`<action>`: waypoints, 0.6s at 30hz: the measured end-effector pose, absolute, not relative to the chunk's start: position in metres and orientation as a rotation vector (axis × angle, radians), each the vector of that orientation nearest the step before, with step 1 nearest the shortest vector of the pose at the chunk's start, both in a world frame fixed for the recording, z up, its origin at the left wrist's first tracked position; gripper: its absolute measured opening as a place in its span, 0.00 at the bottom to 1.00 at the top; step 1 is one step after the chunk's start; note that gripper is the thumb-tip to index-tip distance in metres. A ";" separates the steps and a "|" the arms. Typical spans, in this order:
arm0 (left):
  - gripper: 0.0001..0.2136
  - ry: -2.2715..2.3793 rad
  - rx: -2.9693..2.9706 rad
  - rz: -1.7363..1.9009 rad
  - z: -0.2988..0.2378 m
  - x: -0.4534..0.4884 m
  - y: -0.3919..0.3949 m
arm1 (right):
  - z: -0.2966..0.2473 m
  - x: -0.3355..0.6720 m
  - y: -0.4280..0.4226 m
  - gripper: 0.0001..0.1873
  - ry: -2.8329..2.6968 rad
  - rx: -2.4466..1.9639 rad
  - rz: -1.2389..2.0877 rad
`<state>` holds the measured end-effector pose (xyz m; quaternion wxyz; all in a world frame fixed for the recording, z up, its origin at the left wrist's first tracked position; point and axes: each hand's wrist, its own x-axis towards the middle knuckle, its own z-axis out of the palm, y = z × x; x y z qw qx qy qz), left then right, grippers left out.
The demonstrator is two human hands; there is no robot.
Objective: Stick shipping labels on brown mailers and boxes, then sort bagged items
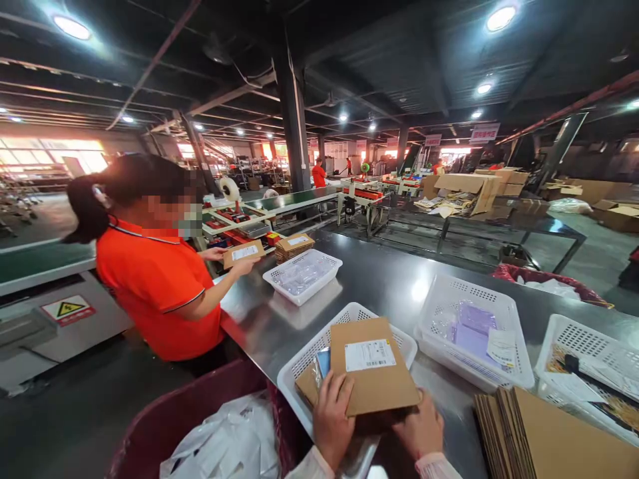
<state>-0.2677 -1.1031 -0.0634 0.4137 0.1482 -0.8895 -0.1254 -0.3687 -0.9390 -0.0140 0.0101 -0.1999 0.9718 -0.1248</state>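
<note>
A flat cardboard box (375, 387) with a white shipping label (370, 355) is tilted up over a white perforated basket (294, 379). At its lower left edge is my left hand (333, 416), fingers bent against the cardboard and thumb out of sight. My right hand (423, 426) grips the lower right corner, with part of its fingers hidden under the box. Inside the basket, left of the box, some brown cardboard and a blue item in clear plastic show partly.
A stack of flat cardboard (504, 426) stands at the lower right. Baskets with purple packs (474, 326) and papers (574, 386) line the steel table (379, 266). A co-worker in orange (154, 286) holds a labelled box at left. A dark red bin (150, 426) holds white scraps.
</note>
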 end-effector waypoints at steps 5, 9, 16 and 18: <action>0.15 -2.071 0.314 -0.567 -0.053 -0.275 -1.131 | -0.010 -0.387 -0.963 0.24 2.934 -0.646 -0.638; 0.16 -1.687 0.746 -1.130 -0.057 -0.281 -1.151 | 0.015 -0.381 -0.981 0.21 2.853 -0.650 -0.470; 0.24 -1.581 1.000 -1.295 -0.064 -0.269 -1.145 | 0.059 -0.352 -0.993 0.35 2.814 -0.772 -0.490; 0.29 -1.644 0.919 -1.324 -0.059 -0.261 -1.140 | 0.065 -0.341 -0.993 0.40 2.821 -0.807 -0.455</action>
